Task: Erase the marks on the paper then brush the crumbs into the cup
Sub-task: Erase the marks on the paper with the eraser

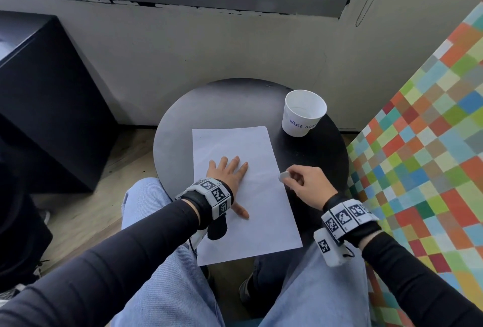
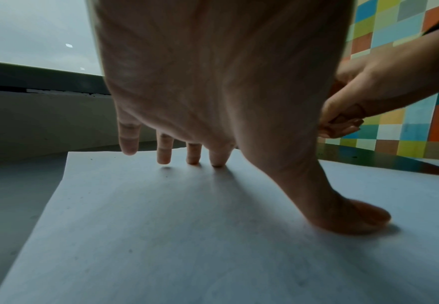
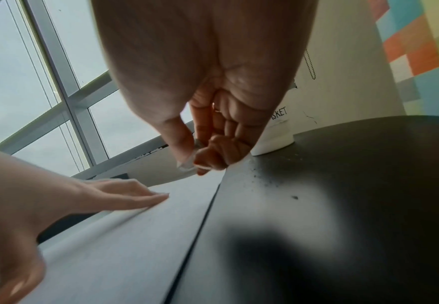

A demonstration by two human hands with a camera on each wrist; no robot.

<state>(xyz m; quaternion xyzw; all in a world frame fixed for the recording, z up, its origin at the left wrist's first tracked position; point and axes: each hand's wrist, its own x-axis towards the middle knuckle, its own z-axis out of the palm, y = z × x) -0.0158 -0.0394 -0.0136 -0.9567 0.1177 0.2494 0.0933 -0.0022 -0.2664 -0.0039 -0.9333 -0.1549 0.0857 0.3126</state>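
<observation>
Paper (image 1: pixel 243 190) overhangs the round desk (image 1: pixel 183 122) at its near edge. Left hand (image 1: pixel 227 177) is flat, fingers spread, pressing the paper. Right hand (image 1: pixel 305 183) pinches an eraser (image 1: pixel 283 176) at the paper's right edge. Crumbs (image 3: pixel 262 181) lie on bare desk toward the cup (image 1: pixel 303 113); nothing visible inside it.

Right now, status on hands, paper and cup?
Left hand flat on paper. Right hand pinching eraser at paper's right edge. Cup upright, path clear.
</observation>
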